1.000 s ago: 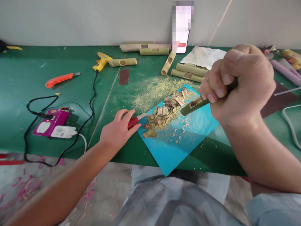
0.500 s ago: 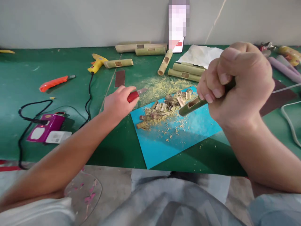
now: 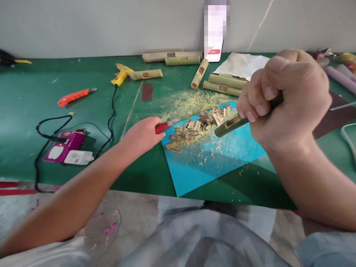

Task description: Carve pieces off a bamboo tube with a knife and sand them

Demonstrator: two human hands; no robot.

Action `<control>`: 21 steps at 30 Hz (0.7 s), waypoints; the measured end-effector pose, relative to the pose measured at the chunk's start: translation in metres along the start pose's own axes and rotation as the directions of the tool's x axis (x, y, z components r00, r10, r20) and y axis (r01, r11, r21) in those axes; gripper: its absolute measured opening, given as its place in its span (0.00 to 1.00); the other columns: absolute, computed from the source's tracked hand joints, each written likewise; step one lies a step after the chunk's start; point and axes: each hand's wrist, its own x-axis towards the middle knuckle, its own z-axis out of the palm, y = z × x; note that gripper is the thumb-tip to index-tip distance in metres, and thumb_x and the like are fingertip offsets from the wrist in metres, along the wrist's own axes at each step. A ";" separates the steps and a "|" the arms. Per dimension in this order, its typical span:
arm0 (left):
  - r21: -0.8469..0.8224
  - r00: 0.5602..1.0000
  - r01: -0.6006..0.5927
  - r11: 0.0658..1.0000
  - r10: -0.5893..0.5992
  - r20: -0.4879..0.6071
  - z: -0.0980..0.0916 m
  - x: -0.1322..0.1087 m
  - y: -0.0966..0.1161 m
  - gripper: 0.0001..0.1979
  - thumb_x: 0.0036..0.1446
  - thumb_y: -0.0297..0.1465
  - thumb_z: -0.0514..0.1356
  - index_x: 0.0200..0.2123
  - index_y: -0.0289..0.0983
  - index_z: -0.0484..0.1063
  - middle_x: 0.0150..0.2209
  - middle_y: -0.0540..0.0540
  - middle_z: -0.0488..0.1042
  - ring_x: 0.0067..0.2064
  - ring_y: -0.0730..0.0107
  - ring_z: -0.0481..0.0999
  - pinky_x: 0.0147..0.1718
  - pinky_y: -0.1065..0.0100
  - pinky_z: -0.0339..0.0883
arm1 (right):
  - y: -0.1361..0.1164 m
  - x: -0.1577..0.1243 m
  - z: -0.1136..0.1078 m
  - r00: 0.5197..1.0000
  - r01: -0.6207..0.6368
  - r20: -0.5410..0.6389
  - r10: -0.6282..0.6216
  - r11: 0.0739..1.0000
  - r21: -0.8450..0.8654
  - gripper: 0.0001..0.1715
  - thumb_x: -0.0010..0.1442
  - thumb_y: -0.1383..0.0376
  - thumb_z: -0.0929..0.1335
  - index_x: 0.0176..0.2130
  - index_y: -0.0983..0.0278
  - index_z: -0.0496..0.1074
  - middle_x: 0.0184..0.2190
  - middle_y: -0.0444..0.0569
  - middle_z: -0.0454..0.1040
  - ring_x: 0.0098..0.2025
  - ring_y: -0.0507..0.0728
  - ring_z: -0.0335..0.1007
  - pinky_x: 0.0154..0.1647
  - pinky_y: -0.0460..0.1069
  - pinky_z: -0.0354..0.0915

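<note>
My right hand [image 3: 286, 100] is raised close to the camera, closed in a fist around a green bamboo tube [image 3: 230, 124] with a rectangular slot cut in it. The tube's free end points left over a blue cutting mat [image 3: 222, 159]. My left hand [image 3: 142, 135] rests on the green table at the mat's left corner, fingers wrapped round the red handle of a small knife [image 3: 166, 126]. The blade points right toward a pile of bamboo chips [image 3: 197, 128] and shavings on the mat.
Several cut bamboo tubes [image 3: 224, 84] lie at the back beside white paper [image 3: 241, 65] and a propped phone [image 3: 214, 52]. A yellow glue gun [image 3: 122, 73], orange box cutter [image 3: 75, 97], sandpaper strip [image 3: 147, 91] and purple device [image 3: 63, 146] with black cable sit left.
My left hand lifted the red knife off the mat's corner toward the back, then brought it back down to the mat's left edge. The right hand with the tube stayed put.
</note>
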 end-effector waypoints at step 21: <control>-0.058 0.975 0.014 0.998 -0.027 -0.222 -0.012 0.092 0.015 0.11 0.53 0.28 0.60 0.41 0.37 0.76 0.36 0.41 0.78 0.39 0.57 0.76 0.36 0.63 0.65 | 0.006 -0.001 0.001 0.943 -0.202 0.295 0.156 0.970 0.134 0.24 0.58 0.64 0.69 0.17 0.60 0.57 0.09 0.36 0.53 0.10 0.47 0.44 0.11 0.47 0.45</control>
